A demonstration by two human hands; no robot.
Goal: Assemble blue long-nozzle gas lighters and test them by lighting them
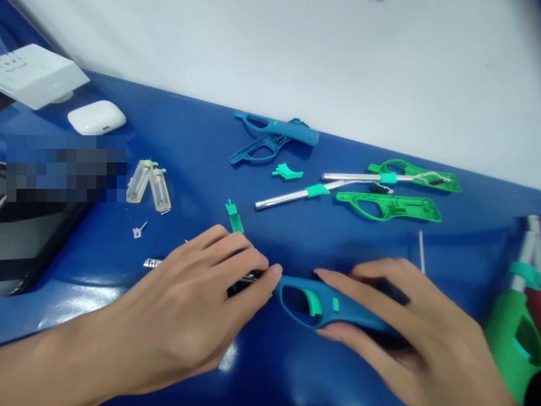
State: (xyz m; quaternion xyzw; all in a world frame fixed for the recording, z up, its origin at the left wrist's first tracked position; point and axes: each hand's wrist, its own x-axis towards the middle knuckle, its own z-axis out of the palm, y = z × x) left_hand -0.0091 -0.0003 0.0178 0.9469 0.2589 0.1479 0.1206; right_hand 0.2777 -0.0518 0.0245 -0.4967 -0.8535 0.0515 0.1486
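Note:
A blue gas lighter (350,310) with a teal trigger lies across the front of the table, partly covered by both hands. My right hand (422,327) is closed around its blue body, thumb below and fingers above. At the other end, my left hand (203,304) is closed over the neck, thumb and fingertips at the front of the trigger loop. A silver tube tip (152,263) sticks out to the left from under this hand; the tube's middle is hidden. Just beyond the left fingers lies a small teal plastic part (234,217).
Beyond are blue shell halves (291,132), a teal trigger (288,171), silver tubes (287,197) with wires, and green shell halves (389,207). Clear fuel tanks (160,189) lie left, near a black device (34,242) and white case (97,117). Green lighters (513,338) stand right.

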